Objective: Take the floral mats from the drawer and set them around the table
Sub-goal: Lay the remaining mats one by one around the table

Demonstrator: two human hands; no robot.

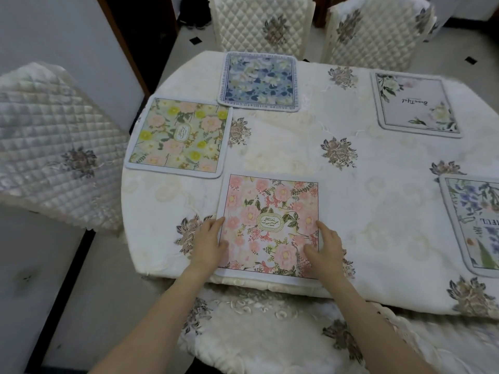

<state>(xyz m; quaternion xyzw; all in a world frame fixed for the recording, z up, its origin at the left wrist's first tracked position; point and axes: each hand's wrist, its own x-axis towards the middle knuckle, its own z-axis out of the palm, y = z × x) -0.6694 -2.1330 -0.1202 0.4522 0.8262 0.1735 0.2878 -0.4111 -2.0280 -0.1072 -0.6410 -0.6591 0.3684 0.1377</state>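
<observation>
Several floral mats lie on the table with the cream embroidered cloth [297,157]. A pink floral mat [267,228] lies flat at the near edge. My left hand [209,244] rests on its left border and my right hand [325,249] on its right border, fingers spread and flat, gripping nothing. A yellow-and-pink mat [178,136] lies at the left, a blue mat [259,81] at the far side, a white mat with green leaves [415,103] at the far right, and a mat with purple flowers [475,225] at the right edge, partly cut off.
Quilted cream chairs stand around the table: one at the left [54,147], two at the far side [262,25] [375,28], and one right below me [270,333]. A white wall [54,36] is at the left. No drawer shows.
</observation>
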